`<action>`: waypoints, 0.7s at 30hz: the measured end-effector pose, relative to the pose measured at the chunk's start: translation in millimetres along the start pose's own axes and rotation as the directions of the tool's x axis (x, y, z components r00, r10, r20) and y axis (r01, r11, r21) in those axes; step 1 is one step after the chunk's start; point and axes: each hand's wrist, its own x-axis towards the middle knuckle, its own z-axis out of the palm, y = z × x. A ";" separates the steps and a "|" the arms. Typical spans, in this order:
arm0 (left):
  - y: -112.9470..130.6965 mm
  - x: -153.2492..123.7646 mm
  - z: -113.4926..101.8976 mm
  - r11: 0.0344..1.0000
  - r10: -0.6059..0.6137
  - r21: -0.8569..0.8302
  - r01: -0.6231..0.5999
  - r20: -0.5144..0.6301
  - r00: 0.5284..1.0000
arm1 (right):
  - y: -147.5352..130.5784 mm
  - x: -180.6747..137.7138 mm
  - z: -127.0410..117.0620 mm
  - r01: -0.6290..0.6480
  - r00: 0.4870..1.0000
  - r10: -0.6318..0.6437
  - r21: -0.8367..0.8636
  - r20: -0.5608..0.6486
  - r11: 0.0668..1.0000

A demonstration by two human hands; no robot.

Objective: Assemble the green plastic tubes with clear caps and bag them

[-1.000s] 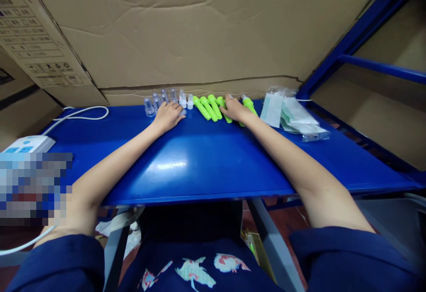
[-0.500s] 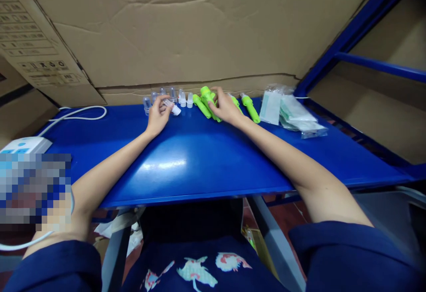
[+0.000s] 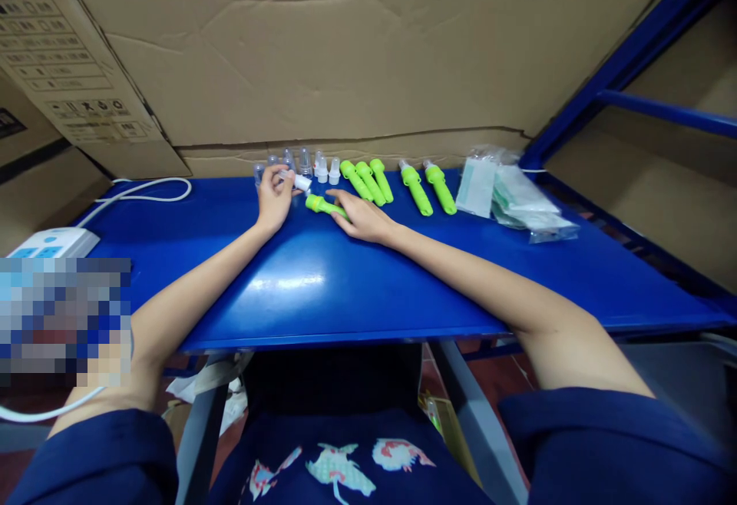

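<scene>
My left hand [image 3: 275, 194] pinches a small white-based piece with a clear tip [image 3: 302, 182], its white end pointing right. My right hand [image 3: 364, 217] has its fingers closed around a lime-green flashlight-shaped handle [image 3: 318, 204]. The handle's wide head points left, close to the white piece but apart from it as far as I can see. Behind my left hand stand several clear plastic caps [image 3: 305, 162], partly hidden by the fingers. Two white-based clear pieces [image 3: 334, 172] stand upright to their right.
Three green handles [image 3: 366, 181] lie side by side at the back. To their right lie two green handles with clear tips [image 3: 441, 186]. Clear plastic bags [image 3: 521, 199] with pale contents lie at the right. A power strip [image 3: 57, 242] and white cable [image 3: 143, 190] sit left.
My right hand has taken a green handle from the row at the back and moved it left and nearer. My left hand still holds the white-based piece.
</scene>
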 end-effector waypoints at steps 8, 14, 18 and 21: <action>0.9 1.4 3.8 0.979 -0.079 -0.194 0.064 -0.070 0.994 | 10.2 1.6 9.0 0.058 0.992 -0.055 0.021 -0.115 0.998; 2.4 0.4 4.9 0.981 -0.089 -0.177 0.085 -0.012 0.996 | 11.0 0.6 9.6 0.050 0.989 -0.045 0.035 -0.139 0.998; 2.9 1.2 4.1 0.982 -0.089 -0.164 0.090 0.012 0.996 | 11.8 1.1 10.9 0.033 0.990 -0.027 0.040 -0.136 0.999; 4.1 1.4 3.6 0.983 -0.099 -0.152 0.102 0.031 0.995 | 12.2 1.3 11.2 0.022 0.991 -0.017 0.039 -0.135 0.999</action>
